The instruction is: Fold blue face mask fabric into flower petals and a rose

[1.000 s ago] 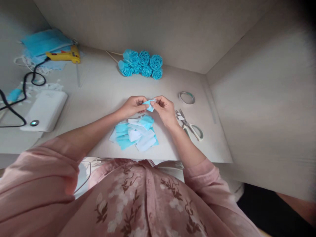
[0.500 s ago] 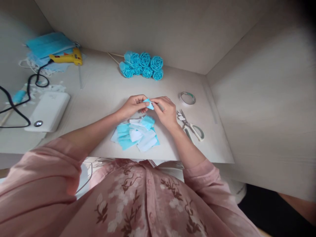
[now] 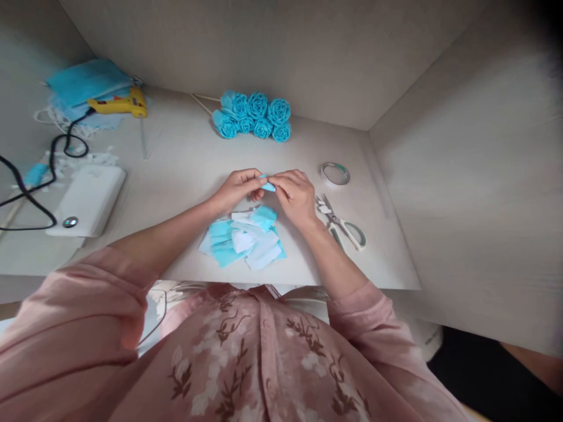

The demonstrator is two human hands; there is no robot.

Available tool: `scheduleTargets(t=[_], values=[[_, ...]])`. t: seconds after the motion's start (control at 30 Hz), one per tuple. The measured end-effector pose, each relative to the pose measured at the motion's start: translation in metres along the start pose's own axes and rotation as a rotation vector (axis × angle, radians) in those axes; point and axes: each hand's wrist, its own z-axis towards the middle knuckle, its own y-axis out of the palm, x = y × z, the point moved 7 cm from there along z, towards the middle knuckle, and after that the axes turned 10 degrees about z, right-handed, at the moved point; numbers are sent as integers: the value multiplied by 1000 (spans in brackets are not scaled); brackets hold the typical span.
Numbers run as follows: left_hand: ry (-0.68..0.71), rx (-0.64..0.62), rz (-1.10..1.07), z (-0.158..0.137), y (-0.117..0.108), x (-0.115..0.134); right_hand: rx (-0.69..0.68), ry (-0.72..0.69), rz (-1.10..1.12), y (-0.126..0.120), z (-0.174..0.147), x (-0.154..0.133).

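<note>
1. Yellow glue gun (image 3: 123, 105): beyond the pile of cut pieces (image 3: 244, 239), well left.
2. Left hand (image 3: 240, 187): just beyond the pile, fingers pinching a blue piece (image 3: 268, 187).
3. Blue roses (image 3: 257, 117): on the tabletop (image 3: 303, 149), well beyond the pile.
4. Blue piece (narrow from this angle): just beyond the pile, between both hands.
5. Right hand (image 3: 298, 194): beyond the pile, slightly right, its fingers pinching the same piece.
6. Scissors (image 3: 336, 221): right of the pile.

Fabric pieces (image 3: 264, 251) between power bank (image 3: 94, 196) and scissors (image 3: 336, 220), flowers (image 3: 257, 106) behind, all on the table (image 3: 185, 153).
</note>
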Motion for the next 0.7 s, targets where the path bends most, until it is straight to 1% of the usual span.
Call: scheduleTargets(t=[0.13, 0.23, 0.3, 0.37, 0.43, 0.5, 0.6, 0.7], values=[[-14, 20, 24, 0, -1, 3, -20, 11, -34, 1, 0, -1], [-4, 47, 23, 1, -3, 5, -7, 76, 45, -1, 0, 1], [4, 73, 20, 1, -4, 5, 36, 178, 179, -4, -1, 7], [13, 98, 20, 1, -6, 5, 70, 320, 357, -4, -3, 17], [21, 116, 22, 2, -7, 5, 68, 464, 537, 2, -6, 27], [28, 128, 30, 3, -9, 4, 53, 577, 677, 8, -9, 33], [41, 132, 59, 4, -10, 4, 45, 664, 783, 14, -11, 34], [61, 126, 92, 4, -10, 4, 35, 665, 790, 15, -10, 30]])
